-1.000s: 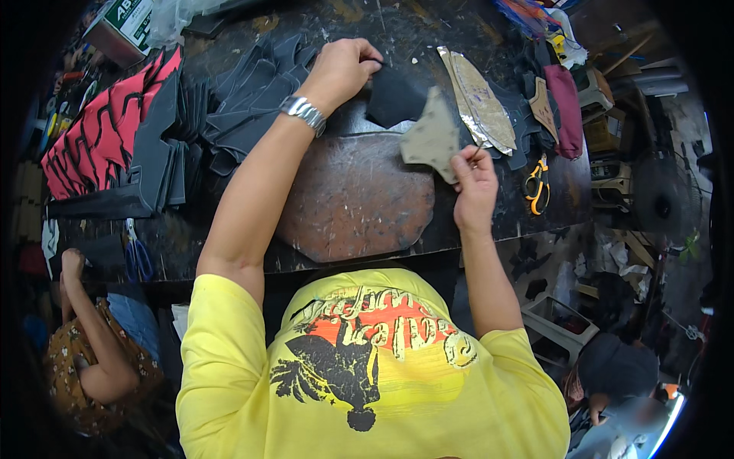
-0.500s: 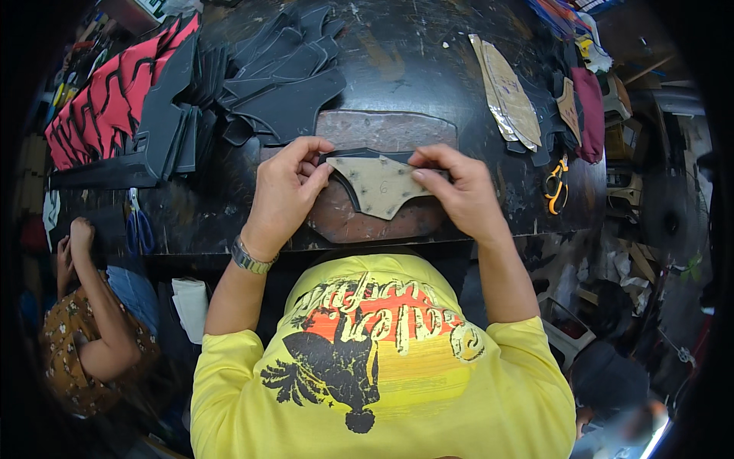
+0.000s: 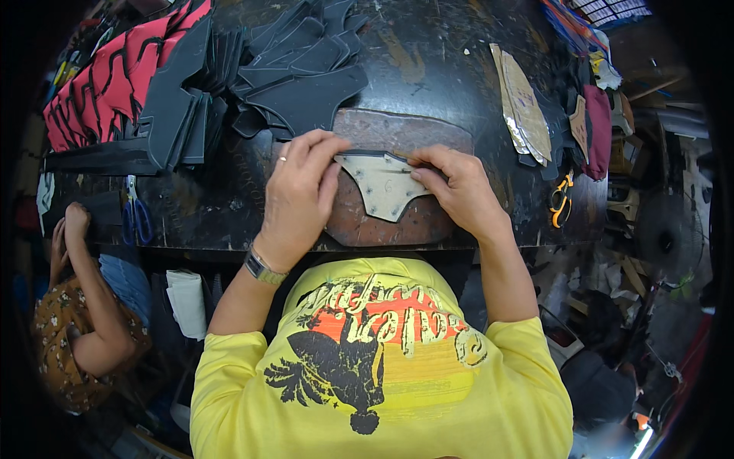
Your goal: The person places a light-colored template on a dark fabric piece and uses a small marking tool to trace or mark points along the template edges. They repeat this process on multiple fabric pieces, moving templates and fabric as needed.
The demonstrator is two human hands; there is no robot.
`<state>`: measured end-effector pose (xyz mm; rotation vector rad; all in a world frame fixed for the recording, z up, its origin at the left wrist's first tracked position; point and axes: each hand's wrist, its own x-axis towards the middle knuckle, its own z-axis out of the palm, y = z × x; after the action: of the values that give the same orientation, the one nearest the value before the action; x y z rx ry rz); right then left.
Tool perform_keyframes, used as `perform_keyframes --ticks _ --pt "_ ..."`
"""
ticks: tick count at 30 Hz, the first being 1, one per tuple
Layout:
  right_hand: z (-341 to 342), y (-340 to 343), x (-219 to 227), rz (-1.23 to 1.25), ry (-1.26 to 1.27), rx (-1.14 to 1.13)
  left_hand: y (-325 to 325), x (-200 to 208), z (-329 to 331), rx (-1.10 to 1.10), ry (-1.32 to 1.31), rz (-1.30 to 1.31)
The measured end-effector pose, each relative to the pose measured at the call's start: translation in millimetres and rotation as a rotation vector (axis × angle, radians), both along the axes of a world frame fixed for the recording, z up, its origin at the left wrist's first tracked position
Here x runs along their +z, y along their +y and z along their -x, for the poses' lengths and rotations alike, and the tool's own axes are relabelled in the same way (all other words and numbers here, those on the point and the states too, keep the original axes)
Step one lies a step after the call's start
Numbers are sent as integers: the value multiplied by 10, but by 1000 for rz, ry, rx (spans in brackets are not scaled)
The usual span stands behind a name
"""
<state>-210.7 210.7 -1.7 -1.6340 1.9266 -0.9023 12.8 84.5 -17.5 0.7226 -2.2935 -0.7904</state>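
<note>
A pale beige pattern piece (image 3: 384,187) with a scalloped lower edge and small dark spots lies over a reddish-brown board (image 3: 428,231). A thin black strip of sheet material (image 3: 369,152) shows along its top edge; the rest is hidden underneath. My right hand (image 3: 460,183) pinches the pattern's upper right corner between thumb and fingers. At the upper left corner my left hand (image 3: 302,183) is closed, thumb and bent fingers gripping the edge, with the fingertips partly hidden.
Stacked black cut pieces (image 3: 298,84) and red pieces (image 3: 115,84) lie at the far left. Blue-handled scissors (image 3: 138,218) rest near the left edge, orange-handled scissors (image 3: 562,200) at the right. Beige patterns (image 3: 524,107) lie far right. Another person's arm (image 3: 99,314) is at left.
The black material that showed along the pattern's left side is no longer visible there. My left hand has turned and its fingers now lie over the top left corner. The view has shifted slightly.
</note>
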Motion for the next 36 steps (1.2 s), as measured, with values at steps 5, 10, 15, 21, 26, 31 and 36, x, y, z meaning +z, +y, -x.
perform_keyframes --ticks 5,10,15,21,26,31,36 --pt "-13 37 -30 11 -9 -1 358 -38 -48 -229 -118 155" --pt "13 40 -26 -8 -66 -12 514 -120 -79 -225 -232 153" --pt "37 36 -27 -24 -108 -17 518 -145 -92 -227 -254 126" --pt "20 51 -51 -1 -84 -18 509 -119 -93 -236 -264 127" --pt "14 55 -56 3 -74 -16 483 -63 -110 -270 -311 147" --pt "4 53 -57 14 -37 -6 448 -37 -104 -307 -330 182" --pt "2 57 -45 5 -38 -16 435 -18 -102 -328 -353 194"
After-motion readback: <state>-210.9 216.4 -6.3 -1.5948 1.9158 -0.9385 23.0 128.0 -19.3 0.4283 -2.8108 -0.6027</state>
